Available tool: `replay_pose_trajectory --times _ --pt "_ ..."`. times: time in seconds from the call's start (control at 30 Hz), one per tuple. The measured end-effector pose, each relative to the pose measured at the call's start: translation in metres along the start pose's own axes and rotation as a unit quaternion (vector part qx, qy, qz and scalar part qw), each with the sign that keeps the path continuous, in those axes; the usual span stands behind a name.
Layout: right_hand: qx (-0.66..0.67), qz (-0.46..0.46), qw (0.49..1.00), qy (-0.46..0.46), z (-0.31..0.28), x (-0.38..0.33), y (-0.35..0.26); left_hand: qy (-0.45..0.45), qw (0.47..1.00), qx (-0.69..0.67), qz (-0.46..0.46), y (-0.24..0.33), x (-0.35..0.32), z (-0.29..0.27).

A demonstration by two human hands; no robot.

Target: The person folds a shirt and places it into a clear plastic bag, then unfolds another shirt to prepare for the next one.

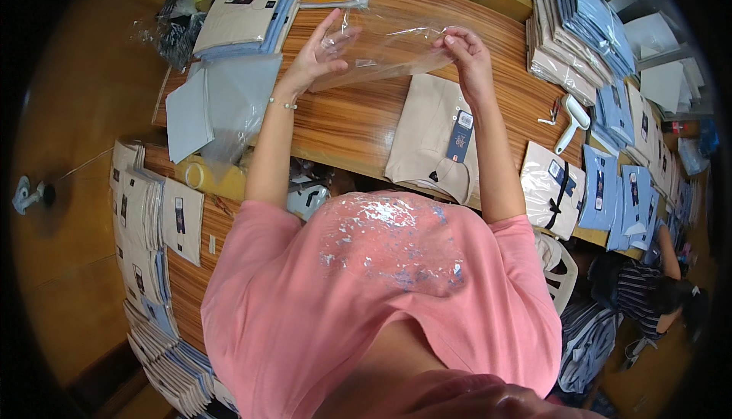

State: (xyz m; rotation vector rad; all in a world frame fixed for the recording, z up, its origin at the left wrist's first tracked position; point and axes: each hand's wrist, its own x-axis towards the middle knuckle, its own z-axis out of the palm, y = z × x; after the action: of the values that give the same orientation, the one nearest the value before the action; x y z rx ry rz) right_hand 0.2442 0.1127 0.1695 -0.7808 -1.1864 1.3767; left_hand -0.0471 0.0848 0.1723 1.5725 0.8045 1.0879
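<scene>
Several folded garments (240,16) and a pile of pale sheets (187,110) are crowded along the left end of the wood-grained table (343,125), so little room is left on that side. Now to the left hand (313,59): its fingers are spread wide, with film lying against them; whether they are tucked inside the mouth of the bag cannot be told. And there, in the middle, the clear plastic bag (393,49) is held stretched above the tabletop; it can be judged very light, limp and slippery, easily creased, best taken by its edges, with the layers parted by opened fingers. On to the right hand (467,49), where the bag's right end is pinched between thumb and fingertips. Just below, a folded beige garment (427,125) is laid at the table's near edge, probably soft and best supported from underneath lest its folds be lost. Open wood is offered to its left; farther right, movement is bounded by a lint roller (573,120) and tall stacks of folded shirts (591,26).
</scene>
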Motion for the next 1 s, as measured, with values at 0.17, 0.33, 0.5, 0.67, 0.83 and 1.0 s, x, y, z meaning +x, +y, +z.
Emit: replay_pose_trajectory --times 0.17,0.33,0.5,0.67,0.83,1.0 --pt "-0.077 0.005 0.994 -0.075 0.009 -0.001 -0.011 0.092 0.986 -0.140 -0.026 0.007 0.017 -0.011" --pt "-0.075 -0.007 0.995 -0.063 0.010 -0.001 -0.015 0.201 0.978 -0.048 0.017 0.022 0.028 -0.012" --pt "-0.037 -0.061 0.996 0.061 0.008 0.000 -0.011 0.214 0.971 -0.030 0.101 0.029 0.028 -0.007" --pt "0.018 -0.138 0.987 0.078 0.012 -0.002 -0.021 0.183 0.978 0.044 0.090 0.042 0.028 -0.009" --pt "-0.019 -0.164 0.984 0.068 0.012 -0.008 -0.032 0.205 0.975 0.064 0.062 0.051 0.027 -0.007" --pt "-0.056 -0.106 0.990 0.068 -0.001 -0.003 -0.029 0.202 0.975 0.078 0.050 0.051 0.029 -0.010"
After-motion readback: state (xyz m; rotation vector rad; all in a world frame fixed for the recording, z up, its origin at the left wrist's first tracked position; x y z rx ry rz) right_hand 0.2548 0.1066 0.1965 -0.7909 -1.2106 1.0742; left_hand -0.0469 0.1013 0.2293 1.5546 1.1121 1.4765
